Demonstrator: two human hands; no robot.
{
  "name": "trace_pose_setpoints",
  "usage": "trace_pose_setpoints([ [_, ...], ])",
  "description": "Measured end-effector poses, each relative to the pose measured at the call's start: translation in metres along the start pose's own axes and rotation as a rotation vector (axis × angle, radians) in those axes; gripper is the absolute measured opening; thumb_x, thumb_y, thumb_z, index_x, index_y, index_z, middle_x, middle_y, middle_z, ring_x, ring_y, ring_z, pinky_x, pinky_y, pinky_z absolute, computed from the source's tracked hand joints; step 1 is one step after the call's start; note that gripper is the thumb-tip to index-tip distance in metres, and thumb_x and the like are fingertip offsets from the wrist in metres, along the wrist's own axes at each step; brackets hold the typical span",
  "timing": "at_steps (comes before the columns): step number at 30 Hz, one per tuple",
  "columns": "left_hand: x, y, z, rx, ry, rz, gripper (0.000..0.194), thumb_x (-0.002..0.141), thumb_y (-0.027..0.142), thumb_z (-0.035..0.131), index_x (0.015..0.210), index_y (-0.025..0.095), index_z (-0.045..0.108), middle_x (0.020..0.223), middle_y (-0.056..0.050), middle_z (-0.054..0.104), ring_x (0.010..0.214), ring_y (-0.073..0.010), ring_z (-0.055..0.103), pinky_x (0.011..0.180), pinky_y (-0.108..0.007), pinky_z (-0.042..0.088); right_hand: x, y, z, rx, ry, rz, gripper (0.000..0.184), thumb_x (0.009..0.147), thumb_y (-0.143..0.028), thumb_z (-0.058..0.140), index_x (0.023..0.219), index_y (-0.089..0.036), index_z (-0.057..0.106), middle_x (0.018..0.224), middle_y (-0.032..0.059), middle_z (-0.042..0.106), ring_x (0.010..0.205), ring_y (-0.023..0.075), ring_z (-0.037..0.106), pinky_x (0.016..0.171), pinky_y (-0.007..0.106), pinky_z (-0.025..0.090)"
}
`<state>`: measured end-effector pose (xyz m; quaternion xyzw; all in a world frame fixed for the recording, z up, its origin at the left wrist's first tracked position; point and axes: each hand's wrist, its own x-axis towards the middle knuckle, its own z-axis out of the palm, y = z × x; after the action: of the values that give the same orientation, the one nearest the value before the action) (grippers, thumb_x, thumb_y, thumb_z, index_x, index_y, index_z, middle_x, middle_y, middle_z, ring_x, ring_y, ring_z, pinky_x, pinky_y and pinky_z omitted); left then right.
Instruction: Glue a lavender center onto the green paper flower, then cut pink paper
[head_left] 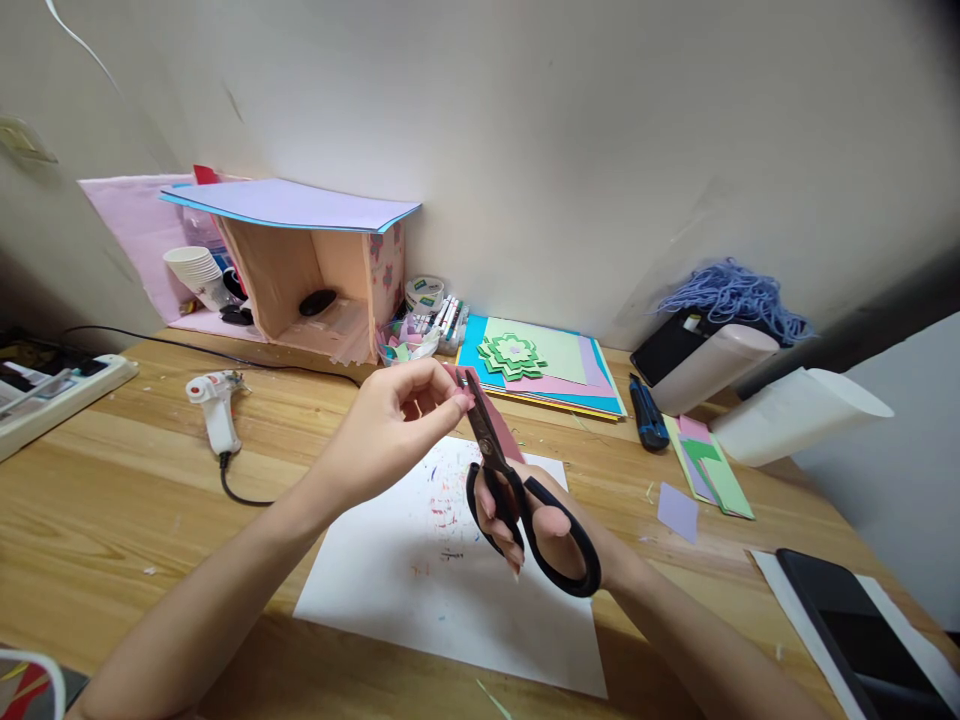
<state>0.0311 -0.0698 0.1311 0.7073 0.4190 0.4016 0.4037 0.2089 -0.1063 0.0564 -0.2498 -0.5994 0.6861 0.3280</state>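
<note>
My right hand (529,515) has its fingers through the black handles of a pair of scissors (489,447), whose blades point up and away. Pinched in my left hand (409,420) is a strip of dark pink paper (504,425), which runs behind the blades toward my right hand. The blade tips are right beside my left fingertips, at the paper; whether they are cutting cannot be made out. Below both hands lies a white sheet (390,570) with red, blue and orange marks.
A hot glue gun (219,408) lies at left, its cord trailing. Behind stand a cardboard box (386,290) and paper cups (196,275). A layered green paper flower (514,355) rests on coloured sheets. At right are a utility knife (648,412), paper rolls (802,415) and a phone (855,630).
</note>
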Motion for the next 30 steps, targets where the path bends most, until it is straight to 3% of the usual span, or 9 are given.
trace_pose_setpoints([
  [14, 0.0018, 0.001, -0.0015, -0.286, -0.139, -0.085, 0.024, 0.079, 0.029, 0.056, 0.061, 0.015, 0.049, 0.051, 0.005, 0.041, 0.049, -0.0052, 0.035, 0.048, -0.02, 0.024, -0.0001, -0.0037, 0.0008, -0.159, 0.091, 0.002, 0.072, 0.049, -0.083, 0.038, 0.077, -0.016, 0.044, 0.061, -0.0036, 0.041, 0.046, 0.0062, 0.038, 0.038, 0.019, 0.04],
  [30, 0.0025, -0.002, 0.0017, -0.41, -0.149, -0.12, 0.023, 0.078, 0.025, 0.055, 0.059, 0.016, 0.047, 0.046, 0.006, 0.036, 0.047, -0.0064, 0.032, 0.051, -0.022, 0.025, -0.0005, -0.003, 0.002, -0.16, 0.08, 0.009, 0.072, 0.049, -0.084, 0.036, 0.075, -0.017, 0.042, 0.06, -0.0047, 0.04, 0.041, 0.005, 0.036, 0.035, 0.019, 0.036],
])
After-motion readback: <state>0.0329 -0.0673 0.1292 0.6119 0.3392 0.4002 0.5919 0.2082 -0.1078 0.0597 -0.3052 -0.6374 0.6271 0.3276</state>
